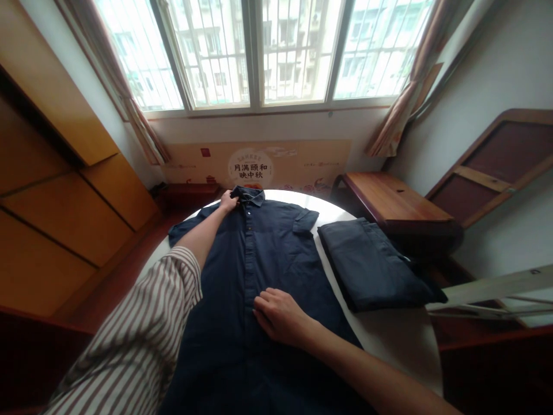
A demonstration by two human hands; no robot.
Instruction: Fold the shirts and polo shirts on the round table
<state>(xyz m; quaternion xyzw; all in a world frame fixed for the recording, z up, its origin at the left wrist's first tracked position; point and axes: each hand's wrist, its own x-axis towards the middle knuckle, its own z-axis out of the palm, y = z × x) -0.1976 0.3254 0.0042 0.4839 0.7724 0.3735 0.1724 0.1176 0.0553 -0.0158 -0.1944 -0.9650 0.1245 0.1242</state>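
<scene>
A dark navy button-front shirt [276, 259] lies face up and spread out, its collar at the far side and its lower part towards me. My left hand [228, 201] reaches to the collar [254, 197] and is closed on its left side. Over the middle of the shirt, by the button placket [249, 253], is my right hand [276, 314], its fingers curled in at the cloth. Whatever its fingertips pinch there is hidden. The short right-hand sleeve [306, 220] of the shirt lies folded at its end.
Under the shirt is a round white table [406, 340]. A folded dark garment [367, 265] lies on it at the right. Beyond the table stand a small wooden desk [395, 196] and a leaning brown-framed panel [496, 167]. Wooden cabinets [56, 190] line the left.
</scene>
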